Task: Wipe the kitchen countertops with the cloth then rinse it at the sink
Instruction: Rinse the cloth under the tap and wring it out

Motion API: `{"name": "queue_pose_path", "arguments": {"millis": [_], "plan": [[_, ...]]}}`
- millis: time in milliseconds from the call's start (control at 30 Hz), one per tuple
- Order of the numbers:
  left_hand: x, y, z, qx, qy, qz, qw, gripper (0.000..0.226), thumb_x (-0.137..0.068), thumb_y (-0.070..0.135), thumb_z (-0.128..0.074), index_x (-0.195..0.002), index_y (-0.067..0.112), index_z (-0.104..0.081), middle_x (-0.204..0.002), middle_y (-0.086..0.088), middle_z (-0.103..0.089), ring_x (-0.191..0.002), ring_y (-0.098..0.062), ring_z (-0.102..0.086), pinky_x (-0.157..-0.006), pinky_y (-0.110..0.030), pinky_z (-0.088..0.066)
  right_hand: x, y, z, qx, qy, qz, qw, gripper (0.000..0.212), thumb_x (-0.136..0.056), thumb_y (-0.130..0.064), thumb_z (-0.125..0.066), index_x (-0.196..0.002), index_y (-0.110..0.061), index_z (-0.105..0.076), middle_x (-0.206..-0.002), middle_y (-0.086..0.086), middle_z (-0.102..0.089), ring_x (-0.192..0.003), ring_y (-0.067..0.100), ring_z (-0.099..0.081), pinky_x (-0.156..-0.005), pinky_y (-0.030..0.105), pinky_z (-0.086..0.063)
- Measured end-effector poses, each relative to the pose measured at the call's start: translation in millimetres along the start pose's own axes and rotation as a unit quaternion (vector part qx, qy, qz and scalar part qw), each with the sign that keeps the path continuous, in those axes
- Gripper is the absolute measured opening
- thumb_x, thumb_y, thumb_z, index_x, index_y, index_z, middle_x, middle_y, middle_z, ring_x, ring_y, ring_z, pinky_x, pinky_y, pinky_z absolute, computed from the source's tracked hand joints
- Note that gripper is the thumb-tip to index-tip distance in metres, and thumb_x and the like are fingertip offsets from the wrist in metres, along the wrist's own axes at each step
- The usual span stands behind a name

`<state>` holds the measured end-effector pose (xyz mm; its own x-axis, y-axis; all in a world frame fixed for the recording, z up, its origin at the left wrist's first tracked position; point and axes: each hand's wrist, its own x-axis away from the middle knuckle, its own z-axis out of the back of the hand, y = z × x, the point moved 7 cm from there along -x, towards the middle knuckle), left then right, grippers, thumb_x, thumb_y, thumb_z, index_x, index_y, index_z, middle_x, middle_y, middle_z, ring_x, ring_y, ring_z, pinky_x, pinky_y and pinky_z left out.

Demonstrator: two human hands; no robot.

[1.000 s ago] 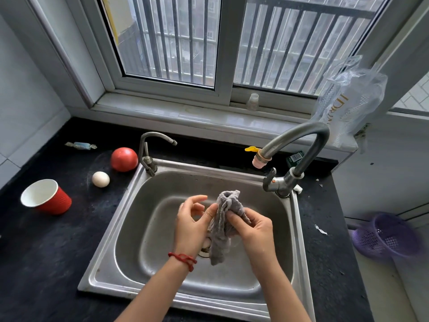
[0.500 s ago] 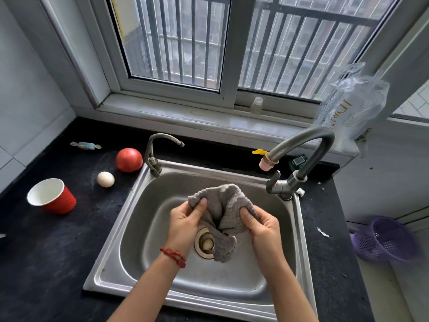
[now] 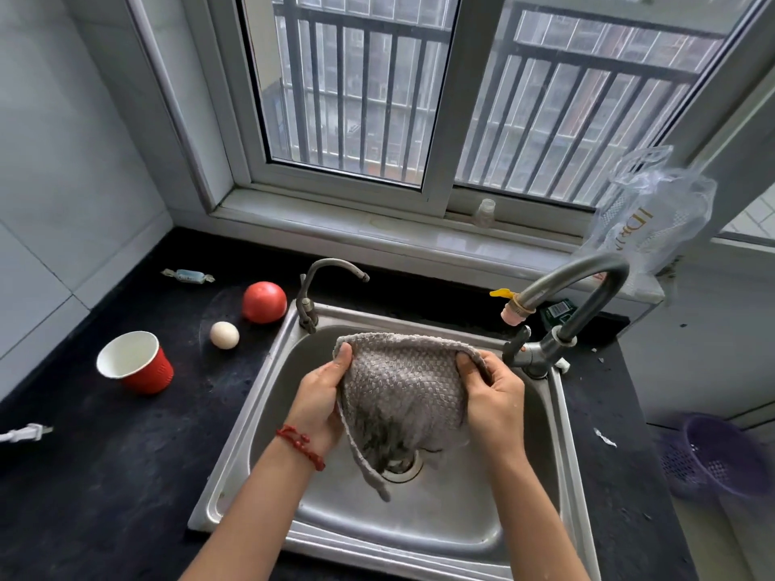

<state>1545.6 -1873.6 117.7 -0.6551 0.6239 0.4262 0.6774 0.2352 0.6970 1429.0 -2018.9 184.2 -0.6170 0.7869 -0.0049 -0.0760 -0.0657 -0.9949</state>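
The drain (image 3: 401, 465) is mostly hidden behind the hanging cloth (image 3: 402, 387), and the cloth's lower part is blurred, so its folds there are hard to read. A white plug (image 3: 21, 434) is cut off at the left edge of the view, and the purple basket (image 3: 721, 459) at the right is smeared. The grey cloth is held above the steel sink (image 3: 268, 396), stretched between both hands: the left hand (image 3: 323, 396) pinches its upper left corner with thumb on top, the right hand (image 3: 490, 396) is closed on its upper right corner. Its top edge runs side to side between the two grips, and the rest hangs down to a tapering point toward the drain. The large faucet (image 3: 574, 295) arches just right of the right hand; no water is visible from it
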Motion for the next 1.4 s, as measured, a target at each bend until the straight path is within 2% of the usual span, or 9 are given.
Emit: {"name": "queue_pose_path", "arguments": {"millis": [100,200,433,533,733,933,1067,1233,1400], "plan": [[14,-12,-10,0.081,-0.078,0.069,0.991,0.055,-0.071,0.048,-0.060,-0.106,0.006,-0.068,-0.103,-0.014,-0.072,-0.094,-0.024,-0.070,-0.075,-0.034,-0.059,1,10,-4,-0.089,-0.004,-0.097,0.991,0.023,-0.087,-0.009,-0.058,-0.068,-0.019,-0.066,-0.064,-0.002,-0.065,-0.063,0.010,-0.059,-0.060,0.017,-0.051],[24,-22,-15,0.023,-0.105,0.052,0.993,0.064,-0.053,0.013,-0.085,-0.111,0.005,-0.060,-0.099,-0.013,-0.071,-0.089,-0.025,-0.070,-0.071,-0.033,-0.059,1,24,-4,-0.196,-0.018,-0.209,0.958,0.009,-0.084,-0.013,-0.061,-0.078,-0.013,-0.069,-0.067,0.006,-0.073,-0.064,0.022,-0.068,-0.069,0.037,-0.058],[50,-27,-38,-0.036,-0.034,-0.034,0.998,0.030,-0.079,-0.019,-0.047,-0.098,0.002,-0.057,-0.082,-0.009,-0.075,-0.073,-0.018,-0.072,-0.061,-0.027,-0.059,25,32,5,-0.407,-0.249,-0.323,0.818,0.047,-0.048,-0.032,-0.088,-0.085,-0.007,-0.075,-0.084,0.011,-0.076,-0.080,0.024,-0.072,-0.066,0.036,-0.060],[60,-36,-51,-0.019,-0.043,-0.042,0.998,0.029,-0.078,-0.015,-0.051,-0.101,0.001,-0.058,-0.086,-0.011,-0.075,-0.076,-0.021,-0.072,-0.062,-0.028,-0.059,40,37,22,-0.324,-0.291,-0.298,0.850,0.029,-0.073,-0.025,-0.065,-0.093,-0.006,-0.073,-0.086,0.013,-0.075,-0.076,0.025,-0.072,-0.059,0.032,-0.058],[75,-49,-57,-0.039,-0.031,-0.057,0.997,0.050,-0.053,-0.015,-0.064,-0.101,-0.001,-0.058,-0.086,-0.013,-0.073,-0.079,-0.023,-0.071,-0.072,-0.032,-0.060,19,35,64,-0.016,-0.278,-0.139,0.950,0.019,-0.073,0.002,-0.069,-0.091,-0.004,-0.066,-0.074,0.005,-0.073,-0.069,0.021,-0.068,-0.062,0.036,-0.056],[99,-9,-66,-0.258,0.043,-0.245,0.934,0.049,-0.062,-0.025,-0.065,-0.079,0.020,-0.071,-0.070,0.014,-0.075,-0.071,0.000,-0.070,-0.065,-0.016,-0.056,8,11,84,-0.104,-0.321,-0.019,0.941,0.017,-0.073,-0.001,-0.070,-0.068,-0.016,-0.073,-0.063,-0.008,-0.067,-0.064,0.005,-0.061,-0.058,0.017,-0.050],[128,19,-95,-0.318,-0.006,-0.397,0.861,0.014,-0.064,0.017,-0.071,-0.061,0.030,-0.075,-0.090,0.013,-0.076,-0.087,-0.014,-0.071,-0.079,-0.032,-0.057,11,4,82,-0.219,-0.338,-0.031,0.915,0.030,-0.044,-0.038,-0.087,-0.055,-0.015,-0.071,-0.056,-0.008,-0.066,-0.055,0.007,-0.062,-0.054,0.019,-0.051],[125,15,-91,-0.271,-0.030,-0.382,0.883,0.026,-0.068,0.007,-0.057,-0.054,0.022,-0.073,-0.109,-0.003,-0.073,-0.101,-0.033,-0.066,-0.087,-0.046,-0.052,11,-13,76,-0.237,-0.360,-0.010,0.902,0.033,-0.055,0.011,-0.049,-0.041,-0.017,-0.062,-0.047,-0.004,-0.058,-0.046,0.009,-0.052,-0.046,0.016,-0.043],[113,-2,-76,-0.189,-0.107,-0.242,0.946,0.048,-0.061,-0.017,-0.043,-0.081,0.010,-0.077,-0.105,-0.015,-0.073,-0.106,-0.031,-0.065,-0.090,-0.041,-0.053,7,-14,73,-0.210,-0.368,-0.066,0.903,0.024,-0.055,-0.001,-0.040,-0.049,-0.011,-0.061,-0.058,0.006,-0.059,-0.053,0.017,-0.055,-0.050,0.021,-0.047]]}}
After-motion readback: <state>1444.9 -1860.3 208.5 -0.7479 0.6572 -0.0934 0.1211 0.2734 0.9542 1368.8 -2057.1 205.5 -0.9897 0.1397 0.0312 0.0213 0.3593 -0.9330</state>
